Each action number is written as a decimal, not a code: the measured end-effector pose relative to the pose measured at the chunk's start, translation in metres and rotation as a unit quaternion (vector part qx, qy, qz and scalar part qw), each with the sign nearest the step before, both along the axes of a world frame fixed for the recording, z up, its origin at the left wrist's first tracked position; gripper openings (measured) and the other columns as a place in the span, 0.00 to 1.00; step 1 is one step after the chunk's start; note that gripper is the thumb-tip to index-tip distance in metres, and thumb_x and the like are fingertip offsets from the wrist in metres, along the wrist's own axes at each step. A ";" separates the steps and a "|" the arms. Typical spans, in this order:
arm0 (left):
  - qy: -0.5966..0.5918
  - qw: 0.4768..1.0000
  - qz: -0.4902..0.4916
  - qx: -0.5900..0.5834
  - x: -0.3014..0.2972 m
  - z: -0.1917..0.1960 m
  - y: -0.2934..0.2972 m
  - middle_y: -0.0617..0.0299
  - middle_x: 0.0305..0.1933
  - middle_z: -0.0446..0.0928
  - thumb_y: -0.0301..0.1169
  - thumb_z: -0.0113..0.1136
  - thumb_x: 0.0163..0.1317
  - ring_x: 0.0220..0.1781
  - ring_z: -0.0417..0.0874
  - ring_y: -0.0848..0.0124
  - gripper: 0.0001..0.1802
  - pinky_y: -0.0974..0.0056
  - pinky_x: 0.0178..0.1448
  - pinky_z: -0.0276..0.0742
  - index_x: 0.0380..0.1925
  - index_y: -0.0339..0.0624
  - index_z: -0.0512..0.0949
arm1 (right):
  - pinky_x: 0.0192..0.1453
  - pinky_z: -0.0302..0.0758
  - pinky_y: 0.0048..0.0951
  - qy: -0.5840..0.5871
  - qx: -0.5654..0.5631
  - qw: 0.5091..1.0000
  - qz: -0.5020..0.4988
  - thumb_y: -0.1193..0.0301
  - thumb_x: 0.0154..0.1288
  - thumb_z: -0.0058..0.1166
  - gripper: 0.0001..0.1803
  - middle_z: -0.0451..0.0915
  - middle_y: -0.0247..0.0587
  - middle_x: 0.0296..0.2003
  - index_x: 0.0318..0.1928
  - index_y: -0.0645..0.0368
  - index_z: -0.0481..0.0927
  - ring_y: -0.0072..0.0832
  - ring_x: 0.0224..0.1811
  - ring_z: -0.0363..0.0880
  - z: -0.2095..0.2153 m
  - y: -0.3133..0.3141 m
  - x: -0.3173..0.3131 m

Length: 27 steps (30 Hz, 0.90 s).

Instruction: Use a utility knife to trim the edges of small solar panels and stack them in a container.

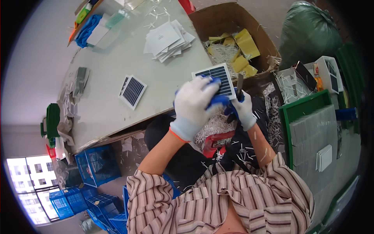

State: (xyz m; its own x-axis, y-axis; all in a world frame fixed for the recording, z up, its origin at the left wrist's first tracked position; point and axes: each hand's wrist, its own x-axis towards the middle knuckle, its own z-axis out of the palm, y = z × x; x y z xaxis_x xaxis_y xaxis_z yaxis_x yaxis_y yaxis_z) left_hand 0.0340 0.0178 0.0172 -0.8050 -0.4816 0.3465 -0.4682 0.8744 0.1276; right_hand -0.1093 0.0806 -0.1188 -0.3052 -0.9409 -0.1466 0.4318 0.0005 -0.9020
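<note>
A small solar panel (220, 80) with dark cells and a white border is held up at the table's front edge. My left hand (193, 102), in a white glove with blue-coated fingers, lies over its near left part with bent fingers, covering much of it. My right hand (244, 109), gloved alike, is closed on a knife-like tool with a flat dark blade (239, 85) pointing up beside the panel's right edge. The panel's lower right corner meets that hand. A second solar panel (133, 91) lies on the table (105, 121) to the left.
White cards (165, 39) are piled on the table. A cardboard box (233, 15) with paper shreds and yellow pieces stands beyond the panel. At right are a green-edged tray (288, 128) of stacked pale sheets and a green sack (311, 35). Blue crates (97, 165) stand lower left.
</note>
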 end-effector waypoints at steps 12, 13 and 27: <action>0.114 0.985 0.127 -0.030 -0.043 -0.023 -0.026 0.52 0.45 0.75 0.25 0.58 0.49 0.48 0.74 0.54 0.19 0.54 0.52 0.70 0.45 0.44 0.79 | 0.38 0.74 0.21 0.160 -0.131 0.978 -0.005 0.73 0.58 0.57 0.08 0.83 0.35 0.29 0.37 0.66 0.79 0.16 0.32 0.78 0.005 -0.030 -0.017; 0.129 0.984 0.119 -0.034 -0.045 -0.025 -0.027 0.53 0.43 0.74 0.24 0.60 0.46 0.47 0.73 0.54 0.18 0.54 0.52 0.70 0.41 0.39 0.77 | 0.36 0.75 0.22 0.166 -0.137 0.977 0.001 0.73 0.57 0.59 0.08 0.82 0.35 0.28 0.36 0.65 0.80 0.18 0.30 0.79 0.000 -0.027 -0.016; 0.094 0.981 0.161 -0.045 -0.042 -0.027 -0.022 0.52 0.44 0.73 0.29 0.59 0.50 0.48 0.72 0.53 0.22 0.53 0.51 0.69 0.49 0.44 0.78 | 0.49 0.76 0.30 0.340 -0.142 0.900 -0.233 0.82 0.61 0.51 0.22 0.78 0.38 0.43 0.56 0.58 0.64 0.31 0.43 0.80 -0.016 -0.027 0.037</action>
